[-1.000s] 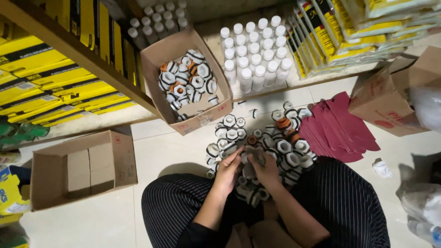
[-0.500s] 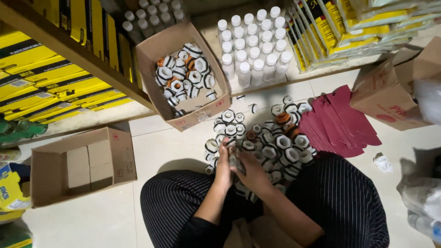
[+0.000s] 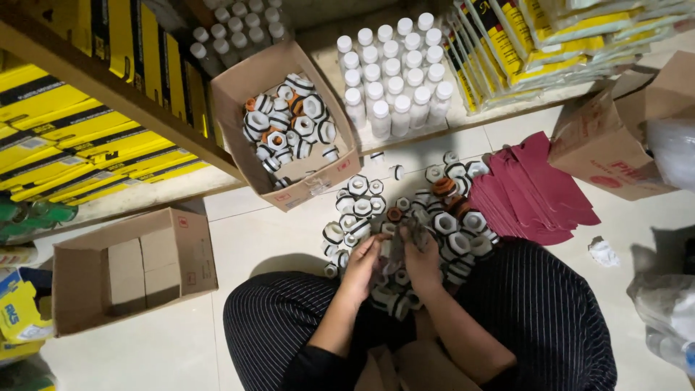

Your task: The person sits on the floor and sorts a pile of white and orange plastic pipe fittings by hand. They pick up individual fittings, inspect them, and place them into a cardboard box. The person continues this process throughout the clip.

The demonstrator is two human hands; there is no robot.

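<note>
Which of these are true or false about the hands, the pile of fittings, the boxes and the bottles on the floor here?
1. Both hands, left hand and right hand, meet over the pile of fittings. True.
2. The box of fittings holds only red sheets. False: it holds white and orange fittings.
3. The red sheets lie right of the pile. True.
4. The white bottles lie on their sides. False: they stand upright.
5. The open box at the left is full of fittings. False: none show inside.
</note>
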